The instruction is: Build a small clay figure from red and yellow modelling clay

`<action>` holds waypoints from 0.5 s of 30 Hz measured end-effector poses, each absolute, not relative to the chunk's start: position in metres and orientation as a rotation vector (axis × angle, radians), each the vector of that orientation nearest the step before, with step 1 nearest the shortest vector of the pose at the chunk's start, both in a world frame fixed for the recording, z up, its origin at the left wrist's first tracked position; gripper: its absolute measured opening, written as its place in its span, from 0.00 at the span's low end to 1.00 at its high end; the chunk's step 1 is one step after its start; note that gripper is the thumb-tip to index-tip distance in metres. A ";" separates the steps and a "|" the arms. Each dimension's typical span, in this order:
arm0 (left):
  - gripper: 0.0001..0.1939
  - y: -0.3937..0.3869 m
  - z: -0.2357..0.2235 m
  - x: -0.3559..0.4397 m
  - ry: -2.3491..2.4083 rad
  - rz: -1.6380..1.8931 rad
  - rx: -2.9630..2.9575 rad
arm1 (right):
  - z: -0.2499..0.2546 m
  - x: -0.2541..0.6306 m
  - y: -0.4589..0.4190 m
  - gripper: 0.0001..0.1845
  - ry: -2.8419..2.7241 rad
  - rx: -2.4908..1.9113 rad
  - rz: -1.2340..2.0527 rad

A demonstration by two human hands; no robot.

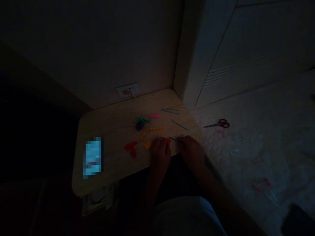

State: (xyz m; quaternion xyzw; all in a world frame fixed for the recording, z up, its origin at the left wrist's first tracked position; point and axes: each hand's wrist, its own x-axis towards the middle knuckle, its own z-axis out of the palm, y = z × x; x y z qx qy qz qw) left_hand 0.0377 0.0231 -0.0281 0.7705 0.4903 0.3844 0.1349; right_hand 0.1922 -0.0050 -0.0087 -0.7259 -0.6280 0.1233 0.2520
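At the table's front edge, my left hand (160, 150) has its fingers closed around a small red lump of what looks like modelling clay (168, 141). My right hand (192, 149), just beside it, pinches a thin teal stick (173, 139) that points toward the red lump. Dim light hides whether stick and lump touch. Left of my hands lie a yellow-orange piece (147, 145) and red pieces (131, 146). Farther back are a bumpy orange strip (150, 130), a purple lump (139, 125), green strands (142, 119) and a pink piece (155, 116).
Loose teal sticks (179, 125) lie at the right of the wooden table (108, 124). A lit, pixelated screen (92, 157) is on its left. Behind is a wall socket (128, 90). Scissors (222, 123) rest on the pale, crumpled surface (221, 157) to the right.
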 end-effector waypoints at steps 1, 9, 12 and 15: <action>0.08 0.023 -0.029 0.037 1.403 1.124 2.232 | -0.008 0.190 -0.006 0.12 -1.716 -1.995 0.338; 0.12 0.022 -0.043 0.032 1.297 1.202 2.258 | -0.002 0.185 -0.005 0.11 -1.851 -1.846 0.445; 0.12 0.024 -0.045 0.029 1.234 1.180 2.297 | -0.006 0.186 -0.004 0.11 -1.873 -1.754 0.478; 0.11 0.026 -0.046 0.027 1.208 1.197 2.322 | -0.010 0.187 -0.003 0.10 -1.883 -1.698 0.517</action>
